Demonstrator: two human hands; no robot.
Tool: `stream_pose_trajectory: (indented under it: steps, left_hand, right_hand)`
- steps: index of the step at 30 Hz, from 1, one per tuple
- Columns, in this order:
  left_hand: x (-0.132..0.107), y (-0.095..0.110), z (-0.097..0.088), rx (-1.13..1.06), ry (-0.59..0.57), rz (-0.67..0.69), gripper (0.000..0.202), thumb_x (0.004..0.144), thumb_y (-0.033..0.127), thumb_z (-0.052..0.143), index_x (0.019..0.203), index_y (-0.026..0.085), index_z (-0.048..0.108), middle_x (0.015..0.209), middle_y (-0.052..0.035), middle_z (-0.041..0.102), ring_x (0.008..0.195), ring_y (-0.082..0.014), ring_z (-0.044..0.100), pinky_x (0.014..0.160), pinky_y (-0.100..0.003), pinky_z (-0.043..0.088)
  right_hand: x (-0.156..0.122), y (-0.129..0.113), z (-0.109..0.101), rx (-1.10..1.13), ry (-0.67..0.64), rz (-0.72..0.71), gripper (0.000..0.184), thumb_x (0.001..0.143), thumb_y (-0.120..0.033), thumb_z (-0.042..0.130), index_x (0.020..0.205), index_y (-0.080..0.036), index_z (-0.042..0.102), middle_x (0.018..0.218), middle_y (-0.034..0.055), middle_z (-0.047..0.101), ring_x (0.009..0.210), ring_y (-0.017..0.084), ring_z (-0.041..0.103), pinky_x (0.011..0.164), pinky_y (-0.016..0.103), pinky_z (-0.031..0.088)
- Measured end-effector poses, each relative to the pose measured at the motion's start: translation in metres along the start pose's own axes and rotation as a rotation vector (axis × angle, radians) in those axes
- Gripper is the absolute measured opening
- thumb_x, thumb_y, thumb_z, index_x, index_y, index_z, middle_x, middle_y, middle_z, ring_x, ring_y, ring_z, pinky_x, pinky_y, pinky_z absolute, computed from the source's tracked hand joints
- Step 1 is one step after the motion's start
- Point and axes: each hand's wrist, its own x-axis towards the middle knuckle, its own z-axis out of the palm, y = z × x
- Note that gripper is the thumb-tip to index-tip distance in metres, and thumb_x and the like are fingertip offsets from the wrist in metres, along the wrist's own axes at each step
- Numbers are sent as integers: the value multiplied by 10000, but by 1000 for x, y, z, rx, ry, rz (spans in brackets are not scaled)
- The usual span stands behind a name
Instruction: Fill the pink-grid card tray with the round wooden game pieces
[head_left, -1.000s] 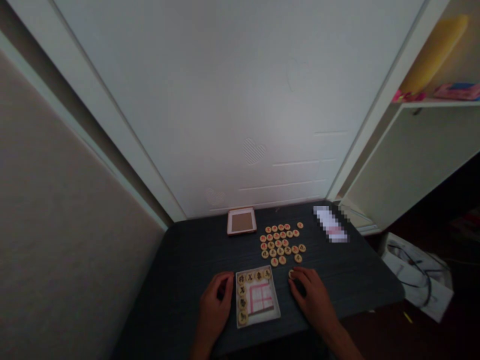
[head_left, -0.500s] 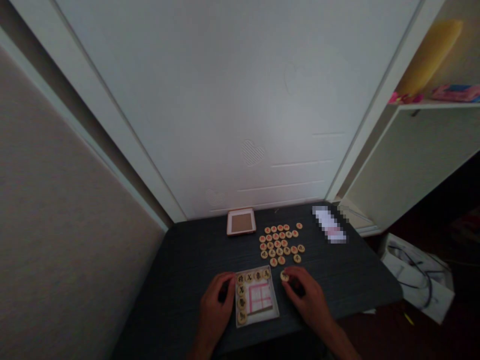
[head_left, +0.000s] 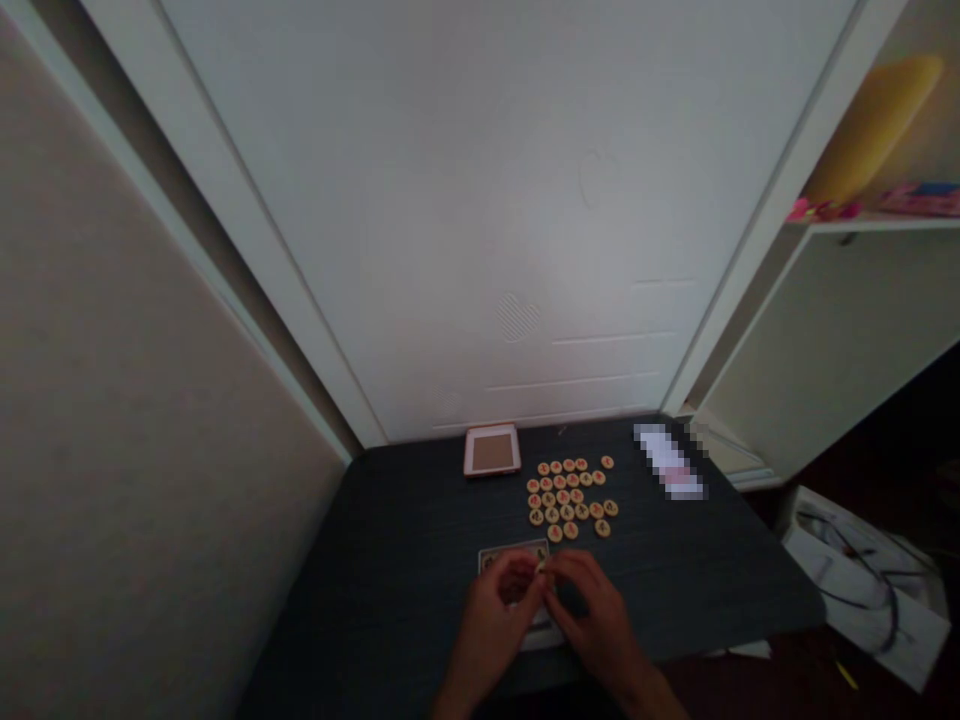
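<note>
My left hand (head_left: pixel 493 618) and my right hand (head_left: pixel 598 612) meet over a shallow white box (head_left: pixel 491 553) near the table's front edge. Between their fingertips is a round Chinese chess piece (head_left: pixel 540 567), pinched by both hands and seen nearly edge-on. A black-marked piece shows in the box's far right corner; my hands cover most of the box's inside. Behind the box, several more round chess pieces (head_left: pixel 564 497) with red or black characters lie face up in loose rows.
The dark table (head_left: pixel 405 530) stands against a white panel (head_left: pixel 517 220). A shallow box lid (head_left: pixel 492 452) lies at the back, and a blurred-out white item (head_left: pixel 670 462) at the back right. Right of the table, a white box with cables (head_left: pixel 862 590) sits lower down.
My left hand has left the box's left side and moved right over it. My right hand has brought the chess piece left to meet it. The camera view has shifted slightly.
</note>
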Motion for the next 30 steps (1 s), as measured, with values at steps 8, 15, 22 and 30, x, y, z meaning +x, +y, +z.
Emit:
stream_pose_trajectory:
  steps: [8,15,22,30]
  left_hand:
    - [3,4,-4,-47,-29,-26,316,858,471,688,976,180,722,1021,-108,784,941,-252,748,881,-376,593]
    - [0,1,-2,-64,-67,-80,389,874,510,656,1092,195,727,1135,-107,763,987,-258,741,856,-376,617]
    - [-4,-5,5,-8,-48,-49,347,888,457,649,1128,211,695,1136,-104,754,1007,-254,732,825,-368,630]
    - [-7,-3,3,70,-38,73,275,938,403,601,1135,247,713,1189,-95,732,1037,-243,718,886,-368,613]
  right_hand:
    - [4,-7,-4,97,-20,114,275,938,-281,613,1208,-281,667,1096,72,697,938,206,698,869,337,591]
    - [3,-5,-3,225,-12,330,251,931,-390,639,1108,-232,721,961,59,764,843,213,723,807,316,591]
    - [6,-7,-4,313,1,449,343,905,-517,647,1008,-206,748,903,72,784,825,238,731,768,322,591]
    - [8,-10,-3,315,-11,482,322,888,-515,674,956,-207,739,860,60,780,819,238,735,768,326,586]
